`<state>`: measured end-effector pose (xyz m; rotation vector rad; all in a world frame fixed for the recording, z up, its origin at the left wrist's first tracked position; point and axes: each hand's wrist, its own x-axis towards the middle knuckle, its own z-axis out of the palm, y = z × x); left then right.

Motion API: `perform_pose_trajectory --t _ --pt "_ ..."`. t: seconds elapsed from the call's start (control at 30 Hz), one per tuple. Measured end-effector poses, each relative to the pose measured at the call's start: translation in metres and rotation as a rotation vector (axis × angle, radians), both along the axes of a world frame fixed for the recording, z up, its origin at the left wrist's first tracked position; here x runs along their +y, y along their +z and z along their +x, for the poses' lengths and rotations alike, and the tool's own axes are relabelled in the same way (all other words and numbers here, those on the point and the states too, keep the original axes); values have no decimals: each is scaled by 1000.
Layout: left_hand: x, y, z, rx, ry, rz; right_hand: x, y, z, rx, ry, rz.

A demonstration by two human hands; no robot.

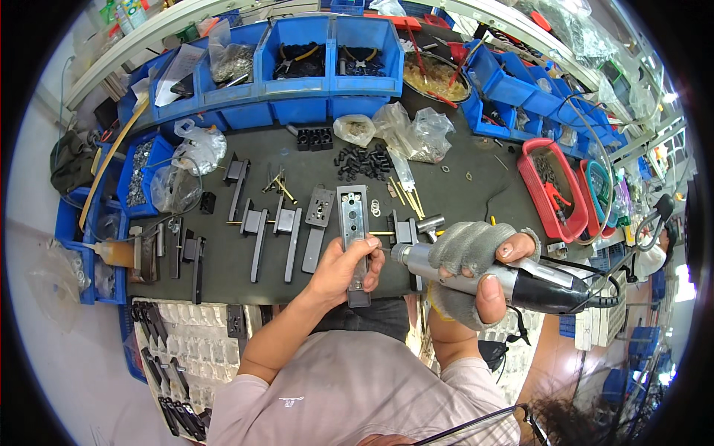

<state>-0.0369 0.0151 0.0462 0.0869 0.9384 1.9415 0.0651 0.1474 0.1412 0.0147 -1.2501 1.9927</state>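
Glasses (pixel 523 409) sit nearest; our gloved right hand (pixel 470 259) wraps a likely heavy power screwdriver (pixel 543 288), our left hand (pixel 343 269) pinches a stiff-looking metal bar (pixel 354 212), best held by its sides.

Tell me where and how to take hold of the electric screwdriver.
Probably best around the silver middle of the electric screwdriver, from the right, as the gloved right hand grips it: the body is a rounded barrel lying nearly level, its nose points left toward the grey metal housing, and the cord leaves its black rear end.
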Motion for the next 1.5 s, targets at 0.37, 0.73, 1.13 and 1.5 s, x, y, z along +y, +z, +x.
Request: perform_pose_trajectory --t 0.37,0.73,1.13,1.5 --pt "-4 -5 -6 6 -60 17 6 -4 -6 46 38 73" --pt "-6 -7 -7 108 -149 -209 7 -1 -14 195 -60 31" --pt "-15 2 -10 743 126 -640 22 2 -10 349 -117 25" --pt "-28 -24 21 544 122 -340 29 2 -6 348 -162 15"
